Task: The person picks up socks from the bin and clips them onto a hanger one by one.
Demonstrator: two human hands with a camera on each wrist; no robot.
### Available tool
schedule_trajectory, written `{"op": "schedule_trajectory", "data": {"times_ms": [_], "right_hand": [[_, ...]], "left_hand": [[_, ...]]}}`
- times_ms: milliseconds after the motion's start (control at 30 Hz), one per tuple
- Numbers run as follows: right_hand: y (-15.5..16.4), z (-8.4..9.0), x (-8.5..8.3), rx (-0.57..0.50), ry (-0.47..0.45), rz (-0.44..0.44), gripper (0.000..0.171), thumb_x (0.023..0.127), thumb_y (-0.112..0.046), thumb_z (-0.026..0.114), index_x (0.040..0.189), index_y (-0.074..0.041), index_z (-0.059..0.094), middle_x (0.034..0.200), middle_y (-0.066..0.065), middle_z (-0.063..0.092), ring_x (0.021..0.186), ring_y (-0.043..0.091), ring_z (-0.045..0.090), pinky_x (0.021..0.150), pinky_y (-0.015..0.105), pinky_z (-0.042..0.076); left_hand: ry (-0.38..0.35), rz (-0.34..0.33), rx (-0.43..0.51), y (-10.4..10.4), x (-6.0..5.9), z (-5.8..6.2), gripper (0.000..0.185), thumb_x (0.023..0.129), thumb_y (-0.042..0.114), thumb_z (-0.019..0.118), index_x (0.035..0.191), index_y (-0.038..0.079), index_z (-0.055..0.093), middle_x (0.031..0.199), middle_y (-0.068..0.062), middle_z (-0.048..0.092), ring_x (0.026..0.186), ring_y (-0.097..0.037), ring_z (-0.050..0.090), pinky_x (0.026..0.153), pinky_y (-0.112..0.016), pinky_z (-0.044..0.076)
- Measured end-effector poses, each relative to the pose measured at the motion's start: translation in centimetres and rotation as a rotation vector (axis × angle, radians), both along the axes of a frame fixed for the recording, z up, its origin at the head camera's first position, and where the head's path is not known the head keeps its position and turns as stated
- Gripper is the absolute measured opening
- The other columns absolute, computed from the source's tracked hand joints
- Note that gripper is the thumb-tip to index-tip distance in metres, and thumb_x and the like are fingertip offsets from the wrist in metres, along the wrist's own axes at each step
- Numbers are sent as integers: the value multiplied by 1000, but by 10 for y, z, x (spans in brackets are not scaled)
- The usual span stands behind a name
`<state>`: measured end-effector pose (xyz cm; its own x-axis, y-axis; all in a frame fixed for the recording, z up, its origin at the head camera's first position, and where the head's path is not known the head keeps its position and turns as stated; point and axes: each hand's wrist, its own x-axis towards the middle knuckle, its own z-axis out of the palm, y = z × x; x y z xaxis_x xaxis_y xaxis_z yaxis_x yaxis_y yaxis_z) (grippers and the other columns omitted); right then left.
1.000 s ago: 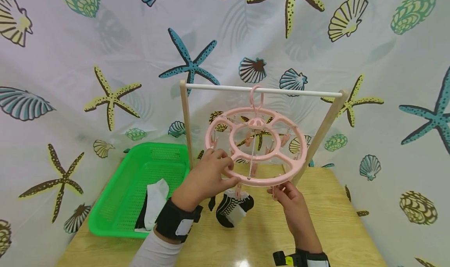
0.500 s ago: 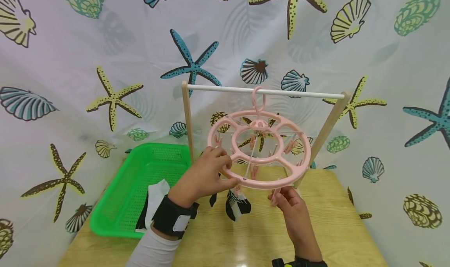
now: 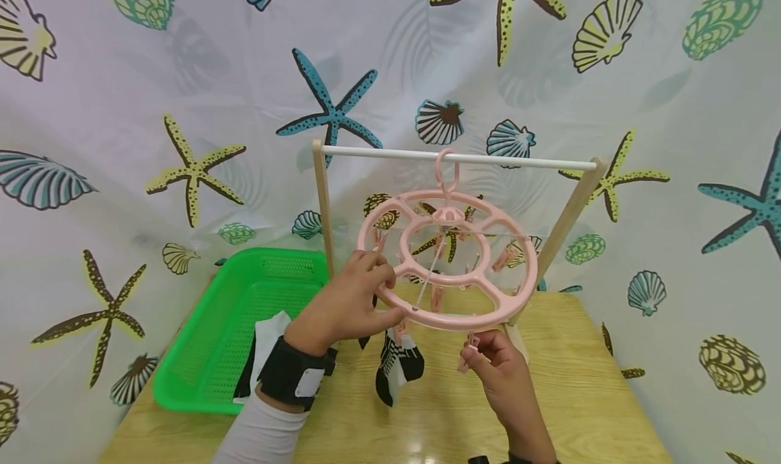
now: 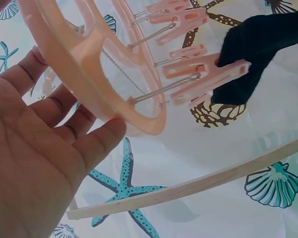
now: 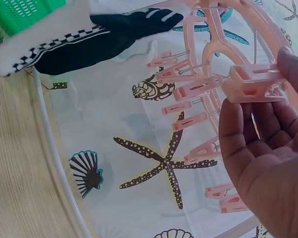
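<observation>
Left hand (image 3: 342, 308) curled round the near-left rim of the pink hanger (image 3: 448, 260), thumb on top, fingers (image 4: 64, 106) beneath. Hanger hooked on the white rail (image 3: 457, 157) of the wooden rack (image 3: 322, 206), tilted toward the camera. Right hand (image 3: 497, 369) just under the near rim, pinching one pink clip (image 5: 253, 84) between thumb and fingertips. Black-and-white sock (image 3: 396, 365) clipped beside the left hand, dangling over the table (image 3: 579, 396). Green basket (image 3: 201, 376) at left, holding white and black socks (image 3: 265, 355).
</observation>
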<state>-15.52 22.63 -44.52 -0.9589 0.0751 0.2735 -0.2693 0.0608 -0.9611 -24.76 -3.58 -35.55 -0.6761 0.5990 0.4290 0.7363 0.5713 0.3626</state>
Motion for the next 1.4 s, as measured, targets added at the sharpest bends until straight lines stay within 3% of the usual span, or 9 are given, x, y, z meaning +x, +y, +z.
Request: {"op": "schedule_trajectory", "data": {"times_ms": [400,500,667,800,900,1067,1200,1300,1400], "right_hand": [[-9,2,-2,-15,14,-2,18,97,-2,62,95,15,57,85,10,63,70,19,63,65,28,53],[-11,3,-2,1,-11,-22,18,97,-4,63,93,13,58,84,13,63,72,19,62,65,27,52],[-11,4,-1,5,-38,-35,14,96,-2,63,91,11,59,83,19,62,69,19,63,63,28,52],[-12,3,-1,-9,-55,-17,12,96,0,62,90,10,58,81,20,61,67,20,64,64,29,53],[-12,2,-1,-20,-49,-12,11,96,1,61,91,11,58,82,22,61,66,20,64,65,30,54],[-10,1,0,-39,-14,1,13,97,1,60,92,12,57,82,22,60,64,19,64,65,30,55],[-8,4,2,-28,14,-13,15,98,-1,60,91,12,57,81,18,61,64,18,64,66,29,55],[-7,5,3,-22,13,-30,16,98,-2,60,91,11,56,81,18,61,64,18,64,65,29,55],[-7,5,2,-17,-1,-31,16,98,-3,61,91,10,57,81,19,61,64,20,64,66,30,55]], "left_hand": [[29,-15,86,-8,-2,-10,27,85,34,72,102,14,67,129,-8,50,127,-26,38,95,-46,46],[85,0,160,-11,-3,-14,24,86,27,71,104,12,67,132,-12,50,130,-31,39,98,-50,44],[180,149,417,-16,-7,-26,5,87,10,70,90,7,67,122,-18,57,120,-37,46,96,-54,41],[125,313,560,-29,-11,-37,6,88,5,70,85,4,65,115,-20,58,112,-38,51,92,-53,43],[47,404,528,-48,-23,-48,8,90,6,68,85,2,64,112,-22,56,108,-40,51,88,-52,44],[-38,502,357,-83,-55,-70,11,92,7,64,91,-4,67,101,-25,56,93,-43,54,75,-51,45],[-133,519,226,-108,-77,-88,18,91,9,62,95,-8,68,99,-29,60,90,-45,56,74,-53,46],[-230,522,144,-125,-86,-102,24,91,11,62,99,-12,67,101,-31,63,93,-46,59,78,-55,48],[-333,538,51,-140,-89,-117,27,91,14,62,91,-13,65,84,-25,64,76,-38,61,70,-49,51]]}}
